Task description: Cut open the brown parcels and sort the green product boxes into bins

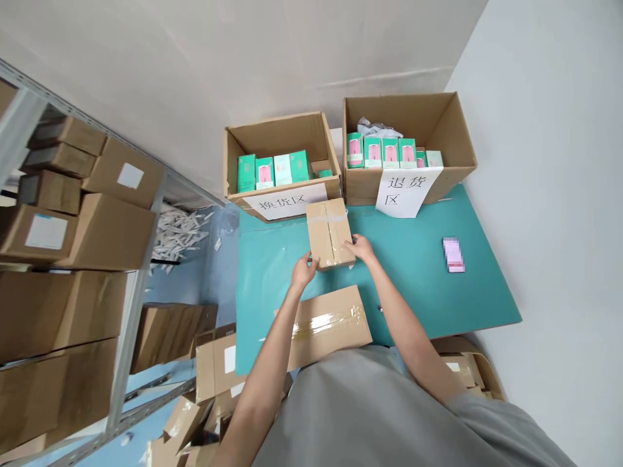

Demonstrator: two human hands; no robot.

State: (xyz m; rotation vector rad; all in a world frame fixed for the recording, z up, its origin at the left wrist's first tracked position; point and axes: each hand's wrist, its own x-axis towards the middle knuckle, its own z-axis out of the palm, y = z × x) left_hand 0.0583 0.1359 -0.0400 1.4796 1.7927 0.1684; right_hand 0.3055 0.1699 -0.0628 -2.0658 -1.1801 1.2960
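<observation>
A small brown cardboard box with clear tape on it sits between my hands, in front of the two open cartons. My left hand grips its near left corner with bent fingers. On the near right side, my right hand closes on the same box, fingertips over its top edge. Closer to my body lies a longer taped cardboard box, partly hidden behind my left forearm. Whether the small box rests fully on the teal table is hard to see.
Behind stand a left open carton and a right open carton, both holding green boxes and bearing paper signs. A phone-like pink item, blurred out, lies at right. Shelves with cardboard boxes rise at left; more boxes lie below.
</observation>
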